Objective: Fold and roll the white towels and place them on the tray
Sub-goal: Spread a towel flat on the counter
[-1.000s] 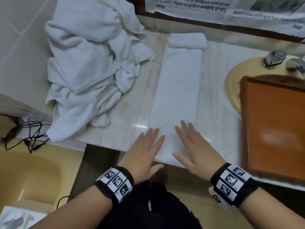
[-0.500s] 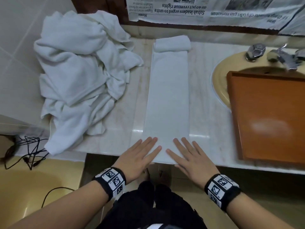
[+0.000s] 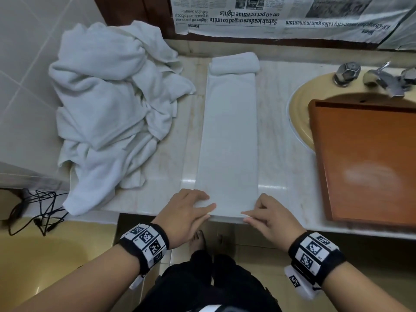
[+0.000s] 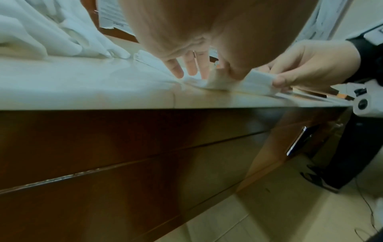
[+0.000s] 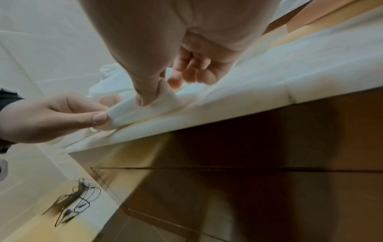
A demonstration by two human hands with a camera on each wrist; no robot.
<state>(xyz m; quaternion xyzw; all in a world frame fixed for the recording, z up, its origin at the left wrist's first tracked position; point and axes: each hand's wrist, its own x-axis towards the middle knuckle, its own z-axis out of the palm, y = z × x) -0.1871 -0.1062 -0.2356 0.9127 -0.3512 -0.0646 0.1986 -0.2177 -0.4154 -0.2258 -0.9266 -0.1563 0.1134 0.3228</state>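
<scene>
1. Head view: one folded strip (image 3: 227, 140) lies flat down the counter (image 3: 279, 154). One finished roll (image 3: 234, 63) touches its far end. One loose towel pile (image 3: 108, 104) sits at left, well apart from the strip. One tray (image 3: 369, 163) sits at right over the sink (image 3: 299, 113), with nothing on it. Taps (image 3: 346, 73) sit behind the sink, newspaper (image 3: 281, 16) on the wall, cables (image 3: 36, 210) on the ledge lower left. Left hand (image 3: 186, 215) and right hand (image 3: 270, 217) each pinch a near corner of the strip at the counter edge.
2. Left wrist view: left hand (image 4: 199, 65) has its thumb under the strip (image 4: 217, 83) end and fingers on top. Right hand (image 4: 306, 65) pinches the other corner. The hem is lifted slightly off the counter (image 4: 82, 88). Pile (image 4: 51, 36) at far left.
3. Right wrist view: right hand (image 5: 176, 77) has thumb and forefinger closed on the strip (image 5: 157, 104). Left hand (image 5: 53, 114) pinches its corner. Cables (image 5: 74, 201) below.
4. Versus 0.5 s ago: both hands lay flat, fingers spread, on the near end; now they are curled and gripping the corners. Strip, roll, pile and tray are unmoved.
</scene>
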